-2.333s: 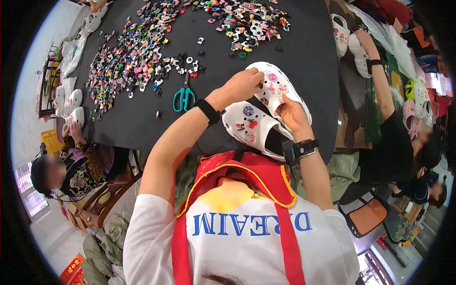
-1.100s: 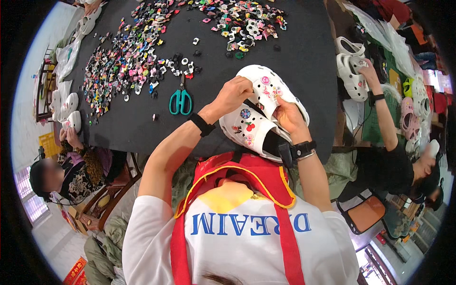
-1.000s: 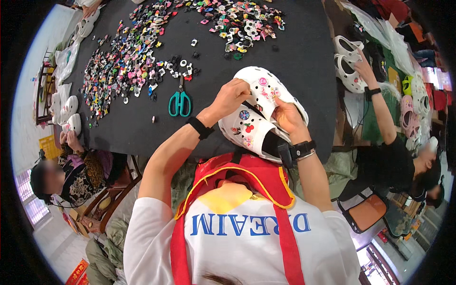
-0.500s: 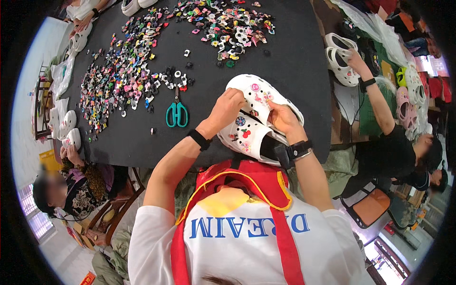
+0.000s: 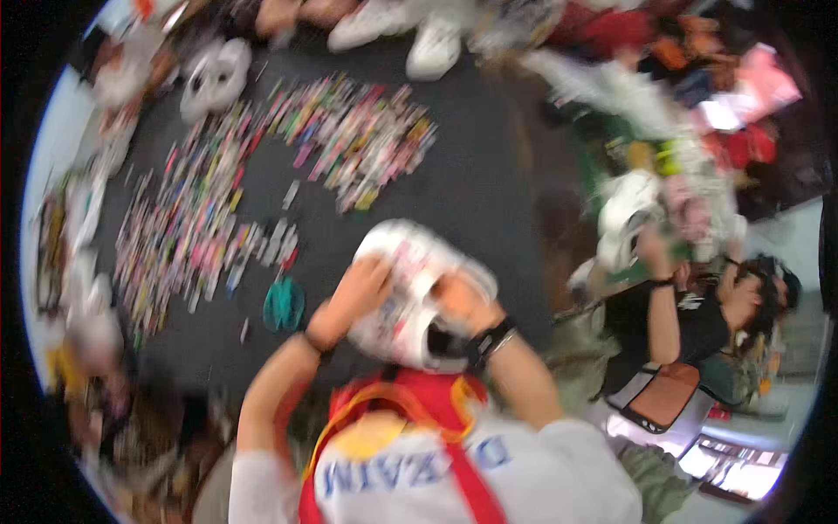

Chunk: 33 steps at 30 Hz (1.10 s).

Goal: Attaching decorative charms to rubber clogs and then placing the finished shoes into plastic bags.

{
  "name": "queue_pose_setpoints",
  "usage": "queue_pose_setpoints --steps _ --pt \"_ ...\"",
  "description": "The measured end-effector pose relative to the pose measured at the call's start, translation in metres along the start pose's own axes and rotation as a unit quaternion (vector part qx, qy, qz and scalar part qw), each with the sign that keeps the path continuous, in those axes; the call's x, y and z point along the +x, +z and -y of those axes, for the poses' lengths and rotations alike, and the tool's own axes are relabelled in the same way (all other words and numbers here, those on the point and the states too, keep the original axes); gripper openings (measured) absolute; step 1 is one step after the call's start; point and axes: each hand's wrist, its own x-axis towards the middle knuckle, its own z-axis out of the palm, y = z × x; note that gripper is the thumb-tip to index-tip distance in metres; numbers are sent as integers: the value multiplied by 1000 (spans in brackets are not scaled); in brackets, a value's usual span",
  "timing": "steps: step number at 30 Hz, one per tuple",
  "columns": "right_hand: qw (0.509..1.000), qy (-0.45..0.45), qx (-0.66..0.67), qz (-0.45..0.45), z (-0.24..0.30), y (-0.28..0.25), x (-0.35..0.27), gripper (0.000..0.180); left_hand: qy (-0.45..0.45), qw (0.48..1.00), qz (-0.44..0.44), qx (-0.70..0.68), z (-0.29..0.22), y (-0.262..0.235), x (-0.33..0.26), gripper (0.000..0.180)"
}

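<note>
So everything's pretty smeared here, but you can still follow it. The upper clog (image 5: 423, 253) sits around the middle of the frame, partly over the lower clog (image 5: 380, 336), both white. My read is the step in hand is fiddly fingertip work on the top of that upper one.

The right hand (image 5: 463, 299) is curled around its edge by the foot opening, so that's the hand doing the holding. The left hand (image 5: 362, 288) is on its left side, fingers bunched up narrow. Can't tell if anything's pinched in there, too blurry.

I'd say the next move calls for a firm right grip and some careful left fingertip pressure, since the shoe could easily twist.

As for looks: rounded toe, mostly white, with pinkish smudges on top that I can't make out. The lower one has reddish spots and a dark opening facing the bottom of the frame.

Teal-handled scissors (image 5: 284, 304) lie left of centre on the black table (image 5: 489, 175), with heaps of colourful little bits (image 5: 188, 218) toward the upper left.
</note>
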Motion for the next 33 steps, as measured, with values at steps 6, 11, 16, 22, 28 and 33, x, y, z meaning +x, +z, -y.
queue_pose_setpoints --steps 6,11,16,22,28,33 --pt "781 44 614 106 -63 95 7 21 -53 997 38 -35 -18 -24 -2 16" --pt "992 -32 -117 -38 -24 61 -28 33 -65 991 58 -97 -14 -22 7 18" --pt "963 -93 -134 -215 -17 69 -32 30 -71 992 48 -93 -15 -24 16 18" --pt "989 -37 124 77 -43 63 2 45 -53 996 39 -61 -8 -18 18 16" --pt "975 -170 -7 142 -25 45 8 68 -51 990 99 -87 -2 -26 25 14" --pt "955 -131 263 51 -29 67 58 62 -119 978 108 -132 14 -25 27 15"
